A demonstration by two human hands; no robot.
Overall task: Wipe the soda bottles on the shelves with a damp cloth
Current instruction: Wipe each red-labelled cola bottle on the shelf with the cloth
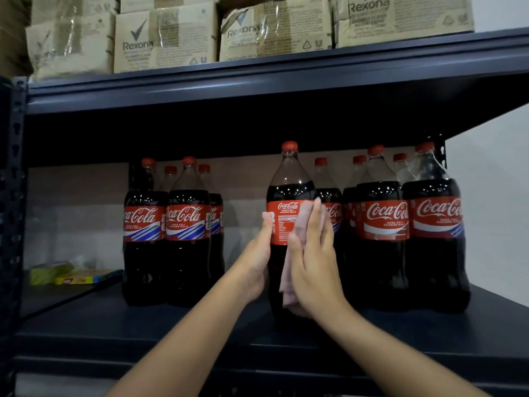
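A large cola bottle [287, 184] with a red cap and red label stands upright near the front of the dark shelf [171, 325], pulled out from the others. My left hand [257, 262] grips its left side at label height. My right hand [312, 262] presses a pale pink cloth [289, 285] flat against the bottle's right front, fingers straight up. The cloth hangs down under my palm. Two groups of matching bottles stand behind: one on the left [171, 239], one on the right [406, 236].
The upper shelf [257, 78] carries several taped cardboard boxes [166, 38] close above the bottle caps. A yellow and blue packet [77, 277] lies at the shelf's far left. A perforated steel upright [14, 196] runs down the left edge. A white wall is at right.
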